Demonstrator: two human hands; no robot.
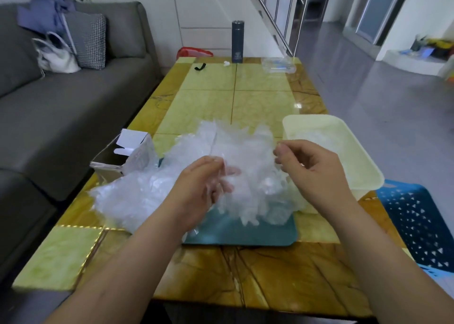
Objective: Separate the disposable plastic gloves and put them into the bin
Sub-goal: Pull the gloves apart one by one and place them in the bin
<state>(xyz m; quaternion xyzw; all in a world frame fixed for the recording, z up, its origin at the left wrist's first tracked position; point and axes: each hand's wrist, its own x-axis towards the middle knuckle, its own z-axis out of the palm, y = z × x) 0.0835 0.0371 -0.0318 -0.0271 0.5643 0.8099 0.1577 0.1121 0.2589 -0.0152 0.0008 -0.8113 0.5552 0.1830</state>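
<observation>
Right hand point(317, 173) pinches gloves point(245, 146), just beside bin point(312, 117) rim.

- Two hands: left hand point(196, 188), right hand point(317, 166).
- One heap of gloves point(245, 146) in the middle; the single gloves are too tangled to count.
- One bin point(356, 141) at right, with a few gloves in it, number unclear.
- One mat point(245, 235) under the heap.
- One carton point(122, 156) at left.
- One flask point(237, 42) at the far edge.
- One black strap point(200, 66), one white scrap point(226, 64) and one clear pack point(278, 65), all far.
- One red bag point(194, 52) beyond the table point(245, 274).
- One sofa point(73, 107) at left, bearing one cushion point(88, 41) and one handbag point(57, 55).
- One blue stool point(417, 225) at near right.
</observation>
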